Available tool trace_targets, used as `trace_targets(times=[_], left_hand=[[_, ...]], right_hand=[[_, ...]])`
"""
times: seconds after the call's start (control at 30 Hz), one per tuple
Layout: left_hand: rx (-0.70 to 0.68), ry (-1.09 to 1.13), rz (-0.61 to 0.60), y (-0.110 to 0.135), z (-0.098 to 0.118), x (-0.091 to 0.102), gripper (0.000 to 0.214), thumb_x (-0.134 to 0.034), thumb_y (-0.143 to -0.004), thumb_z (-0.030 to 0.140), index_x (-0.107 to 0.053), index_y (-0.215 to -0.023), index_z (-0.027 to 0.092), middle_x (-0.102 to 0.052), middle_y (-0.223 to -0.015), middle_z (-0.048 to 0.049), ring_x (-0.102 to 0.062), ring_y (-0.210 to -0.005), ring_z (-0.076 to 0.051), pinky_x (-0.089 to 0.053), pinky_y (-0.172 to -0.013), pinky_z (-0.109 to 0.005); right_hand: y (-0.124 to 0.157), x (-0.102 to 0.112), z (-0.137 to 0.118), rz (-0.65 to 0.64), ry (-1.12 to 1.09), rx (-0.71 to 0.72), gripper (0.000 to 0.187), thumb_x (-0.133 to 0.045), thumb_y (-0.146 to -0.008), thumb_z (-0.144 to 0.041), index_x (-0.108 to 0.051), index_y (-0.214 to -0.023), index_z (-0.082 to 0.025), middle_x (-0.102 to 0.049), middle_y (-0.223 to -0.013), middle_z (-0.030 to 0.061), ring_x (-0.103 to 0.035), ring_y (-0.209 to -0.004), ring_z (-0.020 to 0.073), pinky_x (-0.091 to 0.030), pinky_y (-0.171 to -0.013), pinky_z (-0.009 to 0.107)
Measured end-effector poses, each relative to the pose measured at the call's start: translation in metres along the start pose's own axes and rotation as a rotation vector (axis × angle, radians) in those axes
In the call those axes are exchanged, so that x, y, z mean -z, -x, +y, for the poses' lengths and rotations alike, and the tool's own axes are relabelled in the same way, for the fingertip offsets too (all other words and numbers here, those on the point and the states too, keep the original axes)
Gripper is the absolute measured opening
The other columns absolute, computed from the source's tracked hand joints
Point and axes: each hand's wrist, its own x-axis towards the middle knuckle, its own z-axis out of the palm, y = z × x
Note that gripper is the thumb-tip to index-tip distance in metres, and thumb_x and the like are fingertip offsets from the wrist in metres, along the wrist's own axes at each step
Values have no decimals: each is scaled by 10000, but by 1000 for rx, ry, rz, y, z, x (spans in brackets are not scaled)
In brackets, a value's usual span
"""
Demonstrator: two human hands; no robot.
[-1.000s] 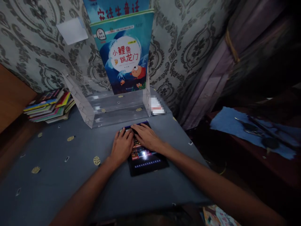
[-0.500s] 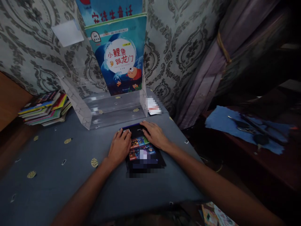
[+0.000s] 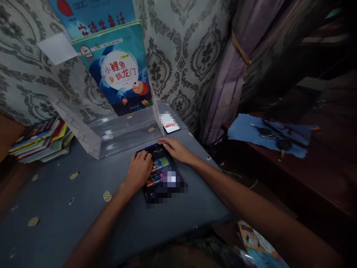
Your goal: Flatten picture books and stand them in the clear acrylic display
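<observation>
A dark book (image 3: pixel 156 152) with several small coloured pictures on its cover lies flat on the table; part of its lower cover is pixelated. My left hand (image 3: pixel 140 163) rests on its left edge, palm down, with the fingers stretched over the cover. At the far right corner is my right hand (image 3: pixel 175 149), its outstretched fingertips touching the book's top edge. Neither hand is lifting the book. Just beyond it stands a clear plastic rack (image 3: pixel 131 139), which holds an upright blue picture book (image 3: pixel 122 70) with a fish on its cover.
Another blue book (image 3: pixel 103 16) rises behind the fish book. A stack of books (image 3: pixel 41 139) sits at the left. Beside the rack lies a white card-like item (image 3: pixel 170 126), partly pixelated. Keys (image 3: pixel 283 144) rest on a blue cloth (image 3: pixel 242 132) on the dark red surface at right.
The camera view has shifted, moving the rack and books leftward in the picture. My right hand has slid off the cover toward the book's far right corner; my left hand stays on the left edge.
</observation>
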Motion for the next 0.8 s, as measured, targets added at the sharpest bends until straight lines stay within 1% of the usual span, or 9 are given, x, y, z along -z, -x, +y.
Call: trace_targets(times=[0.17, 0.27, 0.33, 0.43, 0.6, 0.8], left_hand=[[-153, 171, -13, -4, 22, -6, 341, -429, -1034, 299, -572, -1326, 195, -617, -1393, -126, -517, -1369, -269, -413, -1137, -519], [-232, 193, -76, 0, 35, -6, 377, -422, -1043, 338, -562, -1371, 214, -591, -1446, -123, -460, -1427, -273, -356, -1174, -564], [-262, 191, -111, 2, 40, -4, 382, -417, -1046, 330, -562, -1383, 224, -580, -1463, -118, -436, -1446, -282, -327, -1181, -599], [-259, 195, -131, 2, 43, -2, 376, -424, -1043, 304, -571, -1381, 229, -570, -1476, -107, -422, -1457, -288, -319, -1180, -618], [-243, 196, -148, 2, 43, 1, 377, -446, -1036, 292, -590, -1375, 214, -567, -1471, -124, -424, -1454, -296, -304, -1188, -621], [-373, 245, -228, 5, 35, 9, 392, -509, -1009, 418, -595, -1388, 366, -495, -1527, -82, -311, -1506, -350, -236, -1180, -694]], right_hand=[[-1, 1, -1, 4, -18, -15, 336, -411, -1009, -181, -592, -1292, -174, -741, -1213, 106, -679, -1163, 204, -511, -1027, 419], [-1, 1, -2, -5, -21, -42, 345, -412, -1001, -163, -585, -1298, -138, -732, -1225, 131, -676, -1166, 216, -510, -1021, 422], [-1, 1, -2, -11, -28, -47, 347, -421, -994, -154, -586, -1300, -138, -728, -1233, 134, -671, -1174, 219, -505, -1027, 425], [-1, 0, -2, -17, -40, -42, 344, -433, -987, -142, -587, -1294, -151, -721, -1247, 132, -663, -1190, 216, -506, -1029, 419], [-1, -1, -1, -20, -5, -25, 345, -458, -968, -113, -585, -1286, -149, -714, -1250, 135, -660, -1187, 211, -505, -1035, 415], [0, -2, -1, -24, 43, -5, 361, -476, -960, -104, -583, -1304, -125, -704, -1259, 145, -652, -1197, 218, -511, -1026, 411]])
